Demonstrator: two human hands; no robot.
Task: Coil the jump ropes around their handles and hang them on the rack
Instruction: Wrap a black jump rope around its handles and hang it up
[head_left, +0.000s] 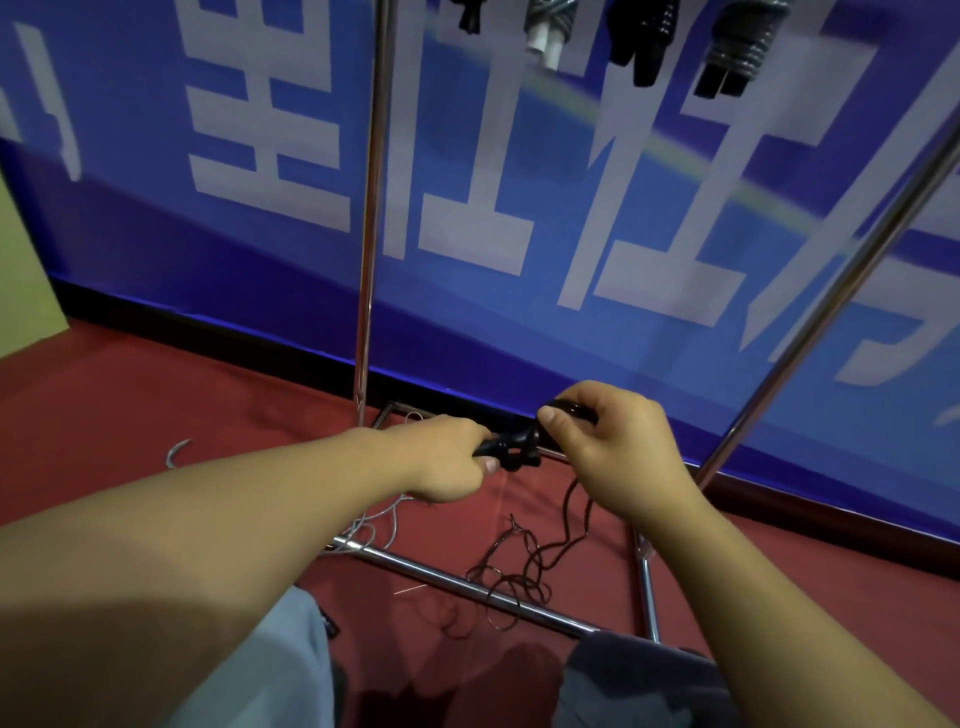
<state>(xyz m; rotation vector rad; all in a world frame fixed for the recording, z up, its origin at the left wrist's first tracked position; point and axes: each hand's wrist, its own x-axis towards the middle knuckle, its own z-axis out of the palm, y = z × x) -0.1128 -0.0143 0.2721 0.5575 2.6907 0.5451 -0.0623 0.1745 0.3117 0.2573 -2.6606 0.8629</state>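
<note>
My left hand (447, 460) grips the black jump-rope handles (511, 449) at their near end. My right hand (608, 447) pinches the dark rope (566, 408) looped over the handles' far end. The rest of this dark rope (524, 566) hangs from my right hand and lies tangled on the red floor across the rack's base bar. A grey rope (379, 519) lies loose on the floor under my left wrist. Several coiled ropes (644, 36) hang at the top of the metal rack (371, 208).
The rack's chrome uprights stand left of centre and slant at the right (841, 291); its base bars (467, 577) cross the red carpet (156, 405) below my hands. A blue banner (519, 182) with white characters covers the wall behind. My knees show at the bottom edge.
</note>
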